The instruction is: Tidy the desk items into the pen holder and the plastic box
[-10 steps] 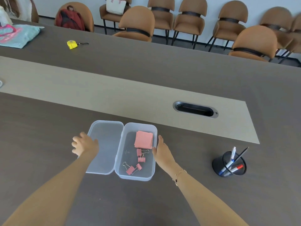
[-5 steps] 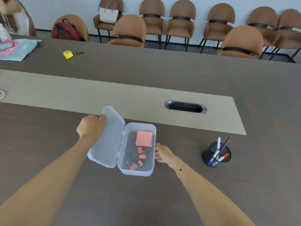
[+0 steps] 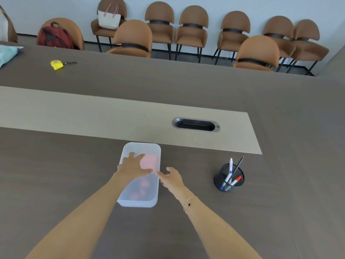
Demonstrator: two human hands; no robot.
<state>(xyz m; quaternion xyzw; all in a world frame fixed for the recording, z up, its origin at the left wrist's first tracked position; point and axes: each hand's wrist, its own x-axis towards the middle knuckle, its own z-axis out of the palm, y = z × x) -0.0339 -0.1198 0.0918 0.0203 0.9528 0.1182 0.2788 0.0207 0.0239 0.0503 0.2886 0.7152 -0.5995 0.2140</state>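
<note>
The translucent plastic box (image 3: 139, 195) lies on the dark table in front of me with its lid down. Pink sticky notes (image 3: 149, 161) and pink binder clips (image 3: 141, 187) show dimly through the lid. My left hand (image 3: 133, 166) rests flat on the lid, fingers spread. At the box's right edge sits my right hand (image 3: 171, 176), fingers apart and touching the side, holding nothing. To the right stands a black mesh pen holder (image 3: 228, 178) with several pens (image 3: 230, 171) upright in it.
A beige strip (image 3: 112, 116) with a black cable grommet (image 3: 195, 124) runs across the table behind the box. A yellow tape measure (image 3: 57, 64) lies far left, and a turquoise cloth (image 3: 6, 54) is at the left edge. Brown chairs (image 3: 192, 27) line the wall.
My left hand swung the lid over from the left and brought it down onto the box. My right hand stayed at the box's right side.
</note>
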